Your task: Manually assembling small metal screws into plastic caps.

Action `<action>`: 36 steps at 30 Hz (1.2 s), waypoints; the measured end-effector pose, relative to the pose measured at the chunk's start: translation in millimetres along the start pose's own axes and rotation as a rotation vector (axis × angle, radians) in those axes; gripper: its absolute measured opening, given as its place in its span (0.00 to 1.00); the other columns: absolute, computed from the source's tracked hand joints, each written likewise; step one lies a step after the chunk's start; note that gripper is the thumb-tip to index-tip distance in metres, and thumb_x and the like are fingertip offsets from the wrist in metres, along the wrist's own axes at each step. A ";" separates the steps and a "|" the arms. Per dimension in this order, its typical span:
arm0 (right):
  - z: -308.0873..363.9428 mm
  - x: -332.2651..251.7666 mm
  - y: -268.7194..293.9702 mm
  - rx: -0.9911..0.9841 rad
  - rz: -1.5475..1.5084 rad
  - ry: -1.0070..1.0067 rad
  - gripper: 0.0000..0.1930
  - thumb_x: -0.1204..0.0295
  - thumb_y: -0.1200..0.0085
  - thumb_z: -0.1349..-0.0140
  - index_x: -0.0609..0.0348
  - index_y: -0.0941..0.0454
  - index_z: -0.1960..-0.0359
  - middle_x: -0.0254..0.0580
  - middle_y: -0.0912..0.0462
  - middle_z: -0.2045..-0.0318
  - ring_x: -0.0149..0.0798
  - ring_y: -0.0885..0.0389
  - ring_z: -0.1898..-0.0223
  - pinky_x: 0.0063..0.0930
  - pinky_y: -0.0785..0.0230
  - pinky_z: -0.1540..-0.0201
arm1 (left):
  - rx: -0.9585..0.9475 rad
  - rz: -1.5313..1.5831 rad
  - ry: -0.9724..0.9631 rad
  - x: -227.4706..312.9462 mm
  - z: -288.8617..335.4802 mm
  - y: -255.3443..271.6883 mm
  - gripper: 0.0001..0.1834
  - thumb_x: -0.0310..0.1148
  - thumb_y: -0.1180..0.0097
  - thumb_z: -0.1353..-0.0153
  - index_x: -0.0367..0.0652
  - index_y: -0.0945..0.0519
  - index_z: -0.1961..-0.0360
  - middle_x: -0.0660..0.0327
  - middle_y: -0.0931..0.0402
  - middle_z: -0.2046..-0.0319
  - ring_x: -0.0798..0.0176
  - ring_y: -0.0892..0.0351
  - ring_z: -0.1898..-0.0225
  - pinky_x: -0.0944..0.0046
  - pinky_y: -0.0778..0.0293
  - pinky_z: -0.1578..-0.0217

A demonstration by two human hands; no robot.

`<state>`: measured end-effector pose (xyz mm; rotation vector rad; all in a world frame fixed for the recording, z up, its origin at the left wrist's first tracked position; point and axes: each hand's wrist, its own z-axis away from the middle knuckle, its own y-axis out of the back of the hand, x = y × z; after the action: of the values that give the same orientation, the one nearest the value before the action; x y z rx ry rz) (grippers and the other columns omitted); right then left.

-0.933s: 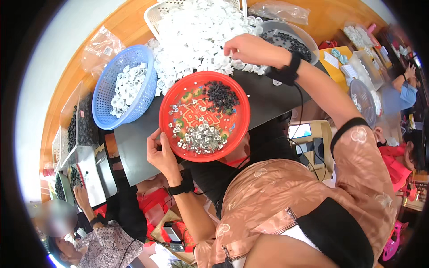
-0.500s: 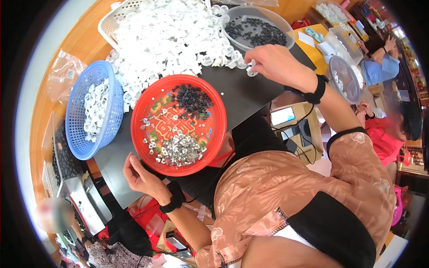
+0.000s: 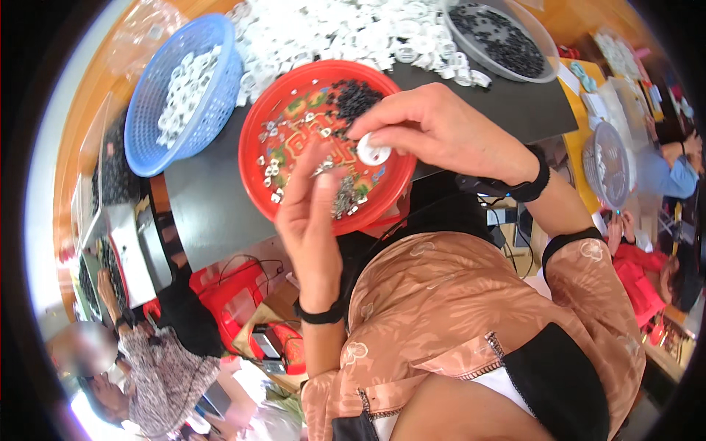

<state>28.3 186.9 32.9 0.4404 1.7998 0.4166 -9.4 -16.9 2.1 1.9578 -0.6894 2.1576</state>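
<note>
R hand point(image 3: 441, 128) is seen in head view, upper centre-R of frame, thumb & fingers pressed tog. on a round white piece point(image 3: 373, 153), which is held above the R half of a red tray point(image 3: 248, 140), upper centre. L hand point(image 3: 312, 235) is raised at the tray's lower part, centre of frame, fingertips pointed up; they're blurred, so whether anything is pinched can't be told. Black bits point(image 3: 354, 97) are heaped in the tray's upper R, partly hidden by R hand; small metal bits point(image 3: 346, 200) are piled lower, partly covered by L hand, w/ some scattered to the L. At frame top, a heap of white pieces point(image 3: 353, 37) is spread on a dark table point(image 3: 198, 206). Upper L, more white pieces are held in a blue basket point(image 3: 212, 116); upper R, more black bits are held in a clear tub point(image 3: 543, 33).
</note>
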 end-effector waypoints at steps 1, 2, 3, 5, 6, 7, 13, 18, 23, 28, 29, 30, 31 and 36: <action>-6.7 -8.0 -6.4 -0.031 -0.055 -0.019 0.10 0.74 0.47 0.41 0.64 0.21 0.59 0.42 0.18 0.69 0.34 0.21 0.68 0.25 0.28 0.62 | 0.000 0.039 0.016 -1.4 2.2 -6.2 0.20 0.26 0.51 0.35 0.33 0.30 0.42 0.53 0.27 0.46 0.63 0.24 0.50 0.63 0.28 0.48; -12.4 -15.4 -11.5 -0.063 -0.109 -0.038 0.09 0.76 0.47 0.38 0.65 0.22 0.57 0.36 0.19 0.71 0.25 0.24 0.70 0.20 0.30 0.65 | -0.002 0.080 0.032 -1.6 4.6 -9.0 0.21 0.25 0.51 0.34 0.33 0.31 0.41 0.53 0.27 0.46 0.62 0.24 0.50 0.62 0.28 0.47; -16.9 -16.8 -17.0 -0.080 -0.121 -0.027 0.09 0.76 0.47 0.38 0.65 0.22 0.57 0.36 0.19 0.71 0.25 0.24 0.70 0.20 0.30 0.65 | -0.007 0.117 0.059 -3.9 7.8 -4.5 0.19 0.25 0.52 0.34 0.32 0.31 0.42 0.53 0.27 0.47 0.62 0.25 0.49 0.62 0.27 0.46; -22.3 -17.2 -24.1 -0.175 -0.233 -0.170 0.08 0.75 0.48 0.36 0.65 0.24 0.59 0.34 0.20 0.72 0.22 0.25 0.70 0.18 0.31 0.67 | 0.040 0.183 0.076 -5.5 8.8 0.8 0.19 0.25 0.52 0.34 0.32 0.30 0.43 0.53 0.27 0.47 0.62 0.25 0.49 0.62 0.27 0.46; -22.6 -16.4 -29.1 -0.186 -0.237 -0.165 0.08 0.75 0.48 0.36 0.65 0.24 0.59 0.34 0.20 0.72 0.22 0.25 0.70 0.18 0.31 0.67 | 0.068 0.252 0.095 -6.0 9.1 3.6 0.18 0.26 0.52 0.34 0.32 0.30 0.43 0.53 0.27 0.48 0.61 0.25 0.48 0.62 0.27 0.46; -21.9 -13.8 -34.9 -0.084 -0.264 -0.127 0.08 0.72 0.48 0.38 0.65 0.23 0.62 0.39 0.20 0.73 0.28 0.23 0.73 0.23 0.30 0.69 | 0.096 0.304 0.103 -7.3 9.0 6.7 0.18 0.26 0.51 0.34 0.32 0.30 0.44 0.54 0.26 0.48 0.61 0.25 0.48 0.62 0.27 0.46; -18.3 -6.5 -37.8 -0.010 -0.284 -0.143 0.10 0.69 0.46 0.39 0.66 0.22 0.67 0.41 0.20 0.78 0.30 0.24 0.78 0.24 0.33 0.74 | 0.114 0.443 0.126 -9.2 7.3 15.6 0.18 0.26 0.50 0.35 0.35 0.30 0.44 0.54 0.26 0.49 0.62 0.25 0.48 0.62 0.27 0.45; -17.6 -3.7 -39.3 -0.013 -0.288 -0.175 0.10 0.69 0.46 0.40 0.66 0.23 0.68 0.41 0.21 0.79 0.30 0.25 0.79 0.25 0.34 0.75 | 0.095 0.422 0.107 -8.0 5.0 9.3 0.18 0.27 0.52 0.33 0.34 0.32 0.43 0.54 0.28 0.48 0.61 0.26 0.47 0.61 0.29 0.43; -18.1 -1.8 -39.7 -0.049 -0.312 -0.198 0.09 0.70 0.46 0.41 0.66 0.23 0.68 0.41 0.21 0.79 0.33 0.23 0.78 0.28 0.32 0.73 | 0.055 0.428 0.117 -9.4 7.3 8.4 0.16 0.28 0.53 0.32 0.34 0.31 0.45 0.54 0.28 0.48 0.60 0.25 0.47 0.60 0.29 0.43; -23.4 -15.5 -38.7 -0.032 -0.190 -0.065 0.09 0.70 0.46 0.42 0.65 0.24 0.68 0.45 0.20 0.75 0.39 0.21 0.73 0.30 0.31 0.69 | 0.001 0.423 0.094 -7.8 8.8 14.3 0.15 0.27 0.52 0.33 0.36 0.30 0.47 0.54 0.27 0.49 0.59 0.25 0.48 0.59 0.29 0.44; -24.4 -17.5 -39.0 -0.030 -0.172 -0.045 0.08 0.70 0.46 0.42 0.65 0.24 0.67 0.46 0.21 0.74 0.42 0.21 0.72 0.32 0.31 0.68 | -0.009 0.421 0.066 -6.5 8.8 14.9 0.15 0.27 0.52 0.34 0.37 0.31 0.47 0.54 0.27 0.50 0.59 0.25 0.47 0.60 0.29 0.44; -25.2 -21.0 -37.6 -0.033 -0.175 -0.049 0.08 0.70 0.46 0.42 0.65 0.24 0.67 0.46 0.21 0.74 0.42 0.21 0.72 0.32 0.31 0.68 | -0.005 0.421 0.069 -5.6 8.3 15.2 0.15 0.27 0.52 0.34 0.37 0.31 0.47 0.54 0.27 0.50 0.59 0.25 0.47 0.60 0.29 0.44; -24.9 -24.0 -36.2 -0.071 -0.164 -0.053 0.08 0.71 0.45 0.43 0.65 0.24 0.67 0.46 0.21 0.72 0.43 0.21 0.70 0.33 0.30 0.66 | 0.032 0.430 0.065 -6.2 7.6 15.1 0.15 0.26 0.52 0.34 0.37 0.31 0.46 0.55 0.28 0.49 0.60 0.26 0.47 0.60 0.29 0.43; -28.5 -7.9 -46.2 -0.035 -0.007 0.189 0.09 0.73 0.43 0.47 0.64 0.24 0.65 0.45 0.24 0.67 0.46 0.23 0.63 0.36 0.31 0.60 | 0.037 0.451 0.076 -4.1 4.7 14.8 0.18 0.25 0.51 0.35 0.36 0.34 0.44 0.55 0.30 0.47 0.60 0.28 0.45 0.60 0.30 0.42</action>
<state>-1.1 141.5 23.9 0.3801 1.9726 0.4977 -10.6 -31.1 -5.2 1.8637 -1.1801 2.4891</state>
